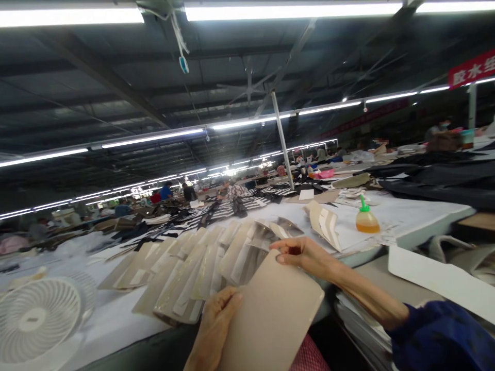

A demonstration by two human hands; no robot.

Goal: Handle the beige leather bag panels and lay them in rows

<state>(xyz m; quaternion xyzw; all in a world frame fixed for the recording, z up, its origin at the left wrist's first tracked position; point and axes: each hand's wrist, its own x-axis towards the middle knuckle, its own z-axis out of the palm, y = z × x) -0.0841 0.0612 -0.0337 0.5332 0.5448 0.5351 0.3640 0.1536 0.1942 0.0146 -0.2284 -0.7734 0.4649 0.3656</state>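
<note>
Both hands grip one beige panel [270,314]: left hand [216,314] pinching its edge, right hand [305,255] curled over its top. One orange glue bottle [366,219] and one white fan [38,317] sit on the table [417,216].

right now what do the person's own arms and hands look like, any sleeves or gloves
Both hands are bare, with no gloves, rings or watch in view. The right hand leads back along a bare forearm to a dark blue sleeve pushed up towards the elbow. The left hand shows only to the wrist, with no sleeve visible.
</note>
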